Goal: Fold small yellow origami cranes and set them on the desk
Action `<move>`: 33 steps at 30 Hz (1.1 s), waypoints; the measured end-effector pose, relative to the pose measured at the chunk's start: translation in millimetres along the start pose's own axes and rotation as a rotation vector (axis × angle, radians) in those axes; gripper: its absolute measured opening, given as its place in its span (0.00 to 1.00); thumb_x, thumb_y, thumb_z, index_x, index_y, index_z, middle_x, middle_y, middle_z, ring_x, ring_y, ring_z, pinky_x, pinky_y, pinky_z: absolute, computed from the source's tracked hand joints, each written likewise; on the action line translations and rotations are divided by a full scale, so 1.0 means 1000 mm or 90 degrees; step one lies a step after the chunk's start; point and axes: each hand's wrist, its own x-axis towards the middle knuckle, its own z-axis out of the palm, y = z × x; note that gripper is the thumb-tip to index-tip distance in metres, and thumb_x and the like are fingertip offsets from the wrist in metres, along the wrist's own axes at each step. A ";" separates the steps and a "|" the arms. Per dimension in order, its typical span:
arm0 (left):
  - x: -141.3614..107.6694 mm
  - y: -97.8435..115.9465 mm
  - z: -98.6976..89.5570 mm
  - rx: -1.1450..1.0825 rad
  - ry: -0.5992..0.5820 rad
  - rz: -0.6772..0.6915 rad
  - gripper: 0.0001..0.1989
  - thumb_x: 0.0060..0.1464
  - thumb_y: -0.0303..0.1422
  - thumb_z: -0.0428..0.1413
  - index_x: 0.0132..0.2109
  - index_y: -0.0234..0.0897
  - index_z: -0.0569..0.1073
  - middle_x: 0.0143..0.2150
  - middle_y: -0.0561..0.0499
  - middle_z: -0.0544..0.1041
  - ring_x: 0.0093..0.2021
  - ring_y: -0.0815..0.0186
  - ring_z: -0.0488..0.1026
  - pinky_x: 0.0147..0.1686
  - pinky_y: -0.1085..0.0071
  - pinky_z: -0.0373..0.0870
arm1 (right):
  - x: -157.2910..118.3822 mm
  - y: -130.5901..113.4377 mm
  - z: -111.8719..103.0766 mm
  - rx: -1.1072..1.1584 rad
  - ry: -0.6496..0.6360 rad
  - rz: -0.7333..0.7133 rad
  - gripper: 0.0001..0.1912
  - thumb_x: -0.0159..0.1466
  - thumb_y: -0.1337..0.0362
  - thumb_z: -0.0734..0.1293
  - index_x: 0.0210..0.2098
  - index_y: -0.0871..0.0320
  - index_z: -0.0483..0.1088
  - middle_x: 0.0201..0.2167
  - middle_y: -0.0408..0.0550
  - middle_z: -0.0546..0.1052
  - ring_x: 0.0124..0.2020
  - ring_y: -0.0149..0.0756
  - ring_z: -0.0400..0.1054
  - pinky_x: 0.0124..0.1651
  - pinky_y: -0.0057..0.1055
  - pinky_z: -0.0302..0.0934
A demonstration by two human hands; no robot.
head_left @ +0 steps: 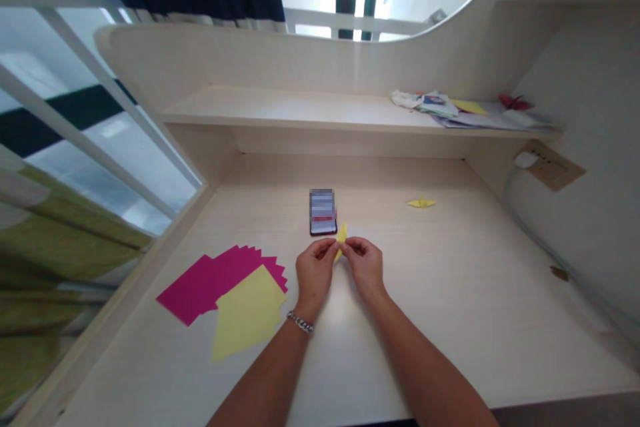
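Between my two hands is a small folded piece of yellow paper [343, 233], its pointed tip sticking up. My left hand [316, 273], with a chain bracelet [301, 322] at the wrist, pinches it from the left. My right hand [366, 267] pinches the same paper from the right. The fingers hide its lower part. Just beyond my hands a phone [323, 211] lies on the desk with its screen lit and blurred. Farther right sits a small folded yellow paper figure [421, 203] with pointed ends.
Fanned magenta paper squares [200, 290] lie on the desk [450, 320] at the left, with yellow sheets [250, 313] overlapping them. A shelf [300, 107] at the back bears papers [435, 105]. A cable [530, 230] runs from the wall socket [555, 167] at the right.
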 end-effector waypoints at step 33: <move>0.000 0.004 -0.010 0.063 0.023 -0.009 0.10 0.46 0.36 0.61 0.35 0.35 0.78 0.32 0.47 0.80 0.33 0.63 0.76 0.36 0.68 0.73 | -0.003 -0.003 -0.001 -0.034 -0.039 -0.004 0.10 0.51 0.61 0.71 0.32 0.59 0.76 0.30 0.48 0.78 0.32 0.38 0.71 0.39 0.34 0.65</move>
